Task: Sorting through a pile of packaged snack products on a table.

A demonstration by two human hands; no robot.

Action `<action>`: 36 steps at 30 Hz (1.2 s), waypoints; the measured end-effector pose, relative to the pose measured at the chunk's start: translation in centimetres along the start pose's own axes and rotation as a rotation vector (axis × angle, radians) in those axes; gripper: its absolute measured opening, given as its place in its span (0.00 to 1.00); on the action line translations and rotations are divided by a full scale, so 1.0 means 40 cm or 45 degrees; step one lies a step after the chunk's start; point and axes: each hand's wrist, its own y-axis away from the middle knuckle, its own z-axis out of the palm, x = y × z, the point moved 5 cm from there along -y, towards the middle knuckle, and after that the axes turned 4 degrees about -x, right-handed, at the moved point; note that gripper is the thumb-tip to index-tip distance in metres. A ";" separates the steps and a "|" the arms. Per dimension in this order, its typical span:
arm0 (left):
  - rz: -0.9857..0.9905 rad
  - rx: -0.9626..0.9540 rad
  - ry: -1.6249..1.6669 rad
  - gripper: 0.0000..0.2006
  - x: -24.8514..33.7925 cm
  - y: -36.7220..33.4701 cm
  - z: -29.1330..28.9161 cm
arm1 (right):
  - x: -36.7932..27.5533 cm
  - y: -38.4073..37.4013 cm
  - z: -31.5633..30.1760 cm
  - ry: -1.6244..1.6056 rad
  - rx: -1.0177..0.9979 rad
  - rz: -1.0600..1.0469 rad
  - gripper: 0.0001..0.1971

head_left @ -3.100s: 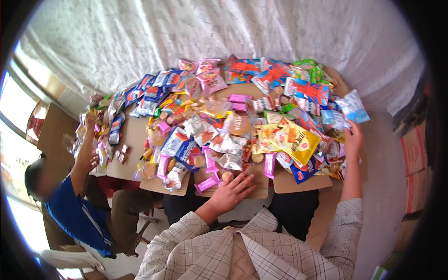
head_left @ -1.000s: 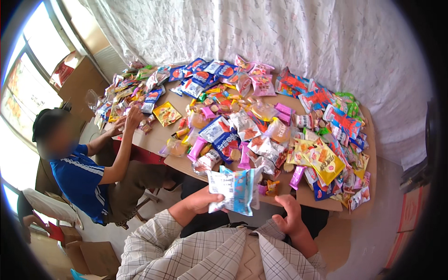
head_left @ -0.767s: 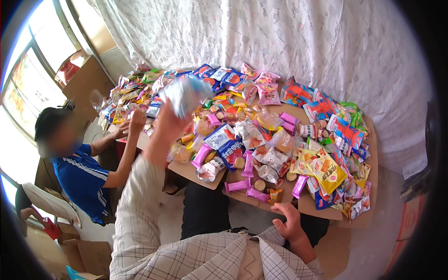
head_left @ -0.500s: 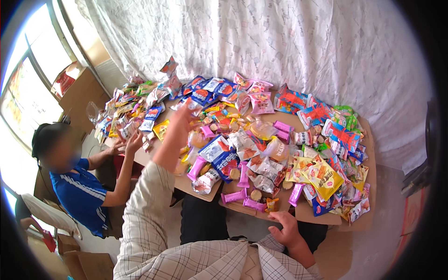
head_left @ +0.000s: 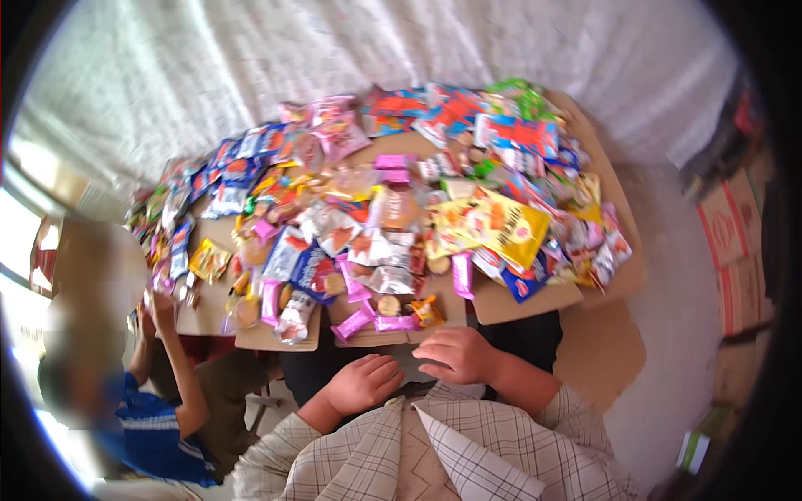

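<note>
Fingers loosely bent and slightly spread, nothing held

Left hand [head_left: 365, 386] and right hand [head_left: 458, 355] hang empty just short of the cardboard [head_left: 535, 310]. An orange packet [head_left: 428, 311] lies nearest the right hand, beside a pink packet [head_left: 396, 323]; the large yellow packet [head_left: 512, 230] tops the heap. Taking upper packets by a free edge would probably disturb the overlap least. A co-worker's hands [head_left: 159, 311] occupy the left; a white curtain [head_left: 251, 75] bounds the far side

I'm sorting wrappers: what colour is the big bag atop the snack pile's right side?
The big bag is mainly yellow, seen best in the head view.
</note>
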 end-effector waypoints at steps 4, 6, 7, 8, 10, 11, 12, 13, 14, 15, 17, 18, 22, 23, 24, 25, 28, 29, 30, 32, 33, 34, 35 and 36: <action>-0.100 -0.007 -0.007 0.19 0.006 -0.008 0.076 | -0.005 0.003 0.007 0.062 0.071 -0.046 0.11; -0.240 -0.060 0.032 0.19 -0.006 -0.005 0.109 | -0.007 0.000 0.010 0.137 0.069 -0.048 0.09; -0.314 -0.076 0.117 0.21 -0.020 -0.007 0.126 | -0.008 -0.002 0.009 0.176 0.042 -0.047 0.10; -0.380 -0.128 0.171 0.22 -0.026 -0.002 0.141 | -0.011 -0.005 0.001 0.209 0.051 -0.062 0.10; -0.527 -0.267 0.295 0.25 -0.043 0.006 0.170 | -0.026 -0.006 -0.021 0.306 0.055 -0.063 0.12; -0.596 -0.375 0.229 0.30 -0.049 0.010 0.185 | -0.034 -0.006 -0.045 0.421 0.089 -0.088 0.12; -0.598 -0.345 0.165 0.30 -0.049 0.010 0.184 | -0.040 -0.007 -0.069 0.528 0.119 -0.117 0.13; -0.624 -0.362 0.107 0.31 -0.049 0.013 0.185 | -0.034 -0.007 -0.105 0.621 0.200 -0.060 0.14; -0.648 -0.379 0.049 0.31 -0.050 0.015 0.186 | -0.021 -0.008 -0.143 0.711 0.251 0.008 0.15; -0.637 -0.345 0.034 0.32 -0.050 0.012 0.184 | 0.003 -0.009 -0.183 0.800 0.319 0.145 0.16; -0.614 -0.271 0.008 0.34 -0.050 0.006 0.180 | 0.056 -0.005 -0.250 1.012 0.364 0.388 0.16; -0.597 -0.255 -0.022 0.34 -0.048 0.004 0.179 | 0.083 0.000 -0.275 1.135 0.338 0.499 0.17; -0.554 -0.169 -0.055 0.35 -0.046 0.008 0.168 | 0.156 0.016 -0.324 1.136 0.328 0.538 0.15; -0.571 -0.178 -0.032 0.36 -0.048 0.009 0.168 | 0.164 0.017 -0.327 1.122 0.313 0.537 0.13; -0.544 -0.107 -0.057 0.37 -0.045 0.006 0.160 | 0.161 0.018 -0.330 1.114 0.320 0.495 0.13; -0.537 -0.063 -0.065 0.37 -0.041 0.005 0.151 | 0.158 0.018 -0.334 1.094 0.319 0.485 0.13; -0.551 -0.003 -0.055 0.36 -0.036 -0.007 0.135 | 0.146 0.024 -0.364 0.951 0.235 0.461 0.15; -0.550 0.017 -0.068 0.33 -0.033 -0.011 0.128 | 0.147 0.026 -0.383 0.859 0.242 0.450 0.16; -0.551 0.035 -0.079 0.31 -0.030 -0.016 0.124 | 0.155 0.027 -0.400 0.766 0.247 0.440 0.17; -0.545 0.010 -0.068 0.31 -0.025 -0.024 0.126 | 0.216 0.039 -0.473 0.604 0.432 0.547 0.20; -0.541 -0.001 -0.064 0.30 -0.026 -0.029 0.129 | 0.266 0.038 -0.517 0.569 0.504 0.578 0.20; -0.535 -0.020 -0.056 0.30 -0.028 -0.032 0.135 | 0.318 0.035 -0.560 0.560 0.580 0.543 0.20; -0.530 -0.040 -0.049 0.30 -0.029 -0.032 0.141 | 0.389 0.040 -0.596 0.610 0.607 0.696 0.20; -0.535 -0.065 -0.035 0.29 -0.032 -0.031 0.149 | 0.454 0.037 -0.631 0.715 0.648 0.705 0.21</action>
